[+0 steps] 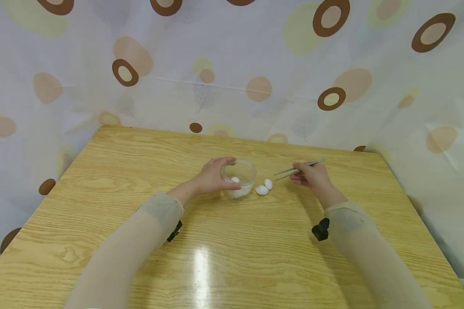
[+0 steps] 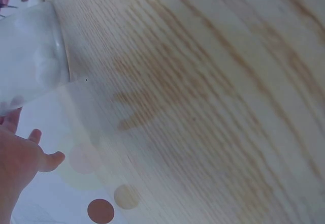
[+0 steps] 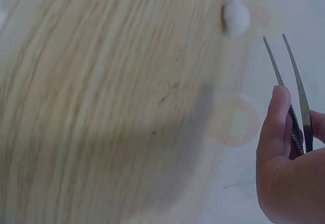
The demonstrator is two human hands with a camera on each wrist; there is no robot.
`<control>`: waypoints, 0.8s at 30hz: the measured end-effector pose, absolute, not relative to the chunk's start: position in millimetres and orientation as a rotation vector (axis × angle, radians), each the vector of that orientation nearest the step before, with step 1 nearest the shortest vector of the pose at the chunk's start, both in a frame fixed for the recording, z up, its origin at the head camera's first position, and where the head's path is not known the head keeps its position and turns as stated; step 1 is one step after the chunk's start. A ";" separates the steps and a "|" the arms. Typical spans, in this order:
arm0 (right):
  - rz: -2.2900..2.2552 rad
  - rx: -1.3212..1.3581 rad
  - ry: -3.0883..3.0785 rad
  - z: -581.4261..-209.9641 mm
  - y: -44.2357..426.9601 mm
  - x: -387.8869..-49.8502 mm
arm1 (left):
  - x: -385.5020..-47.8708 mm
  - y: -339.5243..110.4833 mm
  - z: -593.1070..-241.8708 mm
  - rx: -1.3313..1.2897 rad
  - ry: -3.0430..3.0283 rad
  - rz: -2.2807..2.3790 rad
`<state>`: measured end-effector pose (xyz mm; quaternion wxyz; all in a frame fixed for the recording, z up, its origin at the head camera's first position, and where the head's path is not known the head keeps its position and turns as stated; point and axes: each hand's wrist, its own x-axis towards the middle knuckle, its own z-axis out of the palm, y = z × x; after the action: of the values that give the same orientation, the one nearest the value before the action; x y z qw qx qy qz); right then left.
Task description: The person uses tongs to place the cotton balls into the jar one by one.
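A clear round container [image 1: 245, 189] stands on the table with white balls [image 1: 237, 193] inside. My left hand [image 1: 215, 175] grips its left side, thumb in front and fingers at the back rim; in the left wrist view the container [image 2: 30, 56] is cut by the frame edge beside the hand [image 2: 23, 158]. Two white cotton-like balls [image 1: 264, 187] lie just right of the container. My right hand [image 1: 313, 177] holds metal tweezers [image 1: 284, 173], tips apart with nothing between them, pointing toward the balls. The right wrist view shows the tweezers [image 3: 302, 94] pinched in the hand [image 3: 289, 178] near two balls [image 3: 236, 18].
The wooden table [image 1: 232, 244] reaches back to a patterned cloth [image 1: 232, 86] hanging behind and at both sides. A black wrist device [image 1: 321, 229] is on the right wrist, another [image 1: 175, 231] on the left.
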<state>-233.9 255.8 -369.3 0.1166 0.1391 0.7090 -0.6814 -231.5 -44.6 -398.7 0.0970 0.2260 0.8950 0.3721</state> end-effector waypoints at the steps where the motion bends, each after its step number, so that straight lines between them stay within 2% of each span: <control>1: -1.984 0.415 2.082 -371.3 256.5 -234.5 | -231.9 -44.7 -398.8 0.668 2.650 1.100; 14: -1.727 0.417 2.297 -387.4 245.2 -242.1 | -233.1 -45.2 -398.1 0.674 2.644 1.110; 24: -1.754 0.421 2.348 -389.3 234.8 -243.6 | -233.7 -45.4 -399.3 0.681 2.652 1.108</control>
<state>-243.6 234.8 -389.3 0.0902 0.1416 0.7897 -0.5901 -233.7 -45.4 -399.3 0.0937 0.2296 0.8938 0.3735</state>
